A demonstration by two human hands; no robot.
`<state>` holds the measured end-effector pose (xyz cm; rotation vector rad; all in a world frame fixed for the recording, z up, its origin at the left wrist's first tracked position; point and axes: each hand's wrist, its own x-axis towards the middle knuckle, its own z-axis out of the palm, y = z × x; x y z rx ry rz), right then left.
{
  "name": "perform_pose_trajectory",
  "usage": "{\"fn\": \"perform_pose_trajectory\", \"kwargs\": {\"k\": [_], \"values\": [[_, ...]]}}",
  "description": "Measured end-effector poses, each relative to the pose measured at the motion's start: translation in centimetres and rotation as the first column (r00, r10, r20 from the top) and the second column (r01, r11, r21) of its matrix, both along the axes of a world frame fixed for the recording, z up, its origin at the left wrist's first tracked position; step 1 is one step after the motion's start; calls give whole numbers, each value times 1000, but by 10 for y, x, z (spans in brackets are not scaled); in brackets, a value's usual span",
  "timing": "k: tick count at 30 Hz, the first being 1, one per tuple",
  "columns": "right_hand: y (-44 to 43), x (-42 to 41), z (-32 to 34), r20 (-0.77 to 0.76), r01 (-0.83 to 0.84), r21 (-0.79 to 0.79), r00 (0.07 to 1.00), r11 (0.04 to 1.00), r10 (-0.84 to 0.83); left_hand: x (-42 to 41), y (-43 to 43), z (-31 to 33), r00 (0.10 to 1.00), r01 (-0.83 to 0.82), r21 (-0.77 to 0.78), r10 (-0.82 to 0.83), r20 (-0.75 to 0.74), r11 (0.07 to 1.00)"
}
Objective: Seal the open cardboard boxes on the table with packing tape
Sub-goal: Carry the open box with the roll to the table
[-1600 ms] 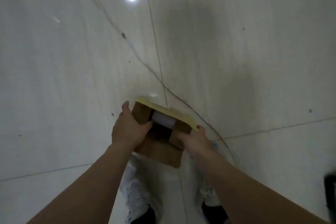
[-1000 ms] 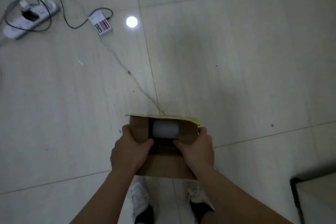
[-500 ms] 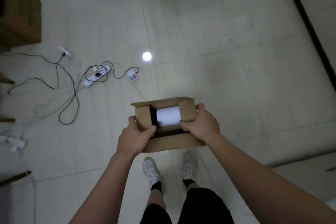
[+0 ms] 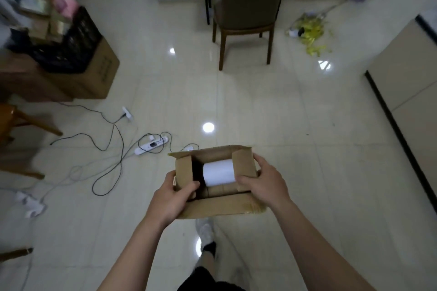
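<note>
I hold a small open cardboard box [image 4: 222, 207] in the air in front of me, above the tiled floor. Its flaps stand apart, and a white roll [image 4: 218, 172] lies inside. My left hand [image 4: 171, 197] grips the box's left side, thumb curled over the left flap. My right hand [image 4: 264, 183] grips the right side, fingers bent over the right flap. No packing tape is visible.
A power strip [image 4: 152, 144] and tangled black cables [image 4: 106, 168] lie on the floor to the left. A dark chair [image 4: 248, 7] stands ahead, a large cardboard box [image 4: 94, 73] with a black crate at far left, a pale cabinet [image 4: 406, 68] at right.
The view has risen from the bare floor to take in the room. The box stays in both hands and has levelled out, its opening facing up.
</note>
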<state>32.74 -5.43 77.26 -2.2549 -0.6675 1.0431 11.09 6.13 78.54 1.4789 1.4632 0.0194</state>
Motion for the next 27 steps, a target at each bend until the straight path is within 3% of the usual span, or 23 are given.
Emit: {"fn": "perform_pose_trajectory", "kwargs": {"k": [15, 23, 27], "values": [[214, 103, 81, 217, 67, 86, 972, 994, -85, 119, 243, 75, 991, 65, 141, -80, 104, 988], [307, 170, 85, 135, 85, 148, 985, 985, -105, 182, 342, 85, 996, 73, 186, -82, 41, 980], [367, 221, 84, 46, 88, 216, 994, 972, -101, 223, 384, 94, 998, -1, 193, -11, 62, 981]]}}
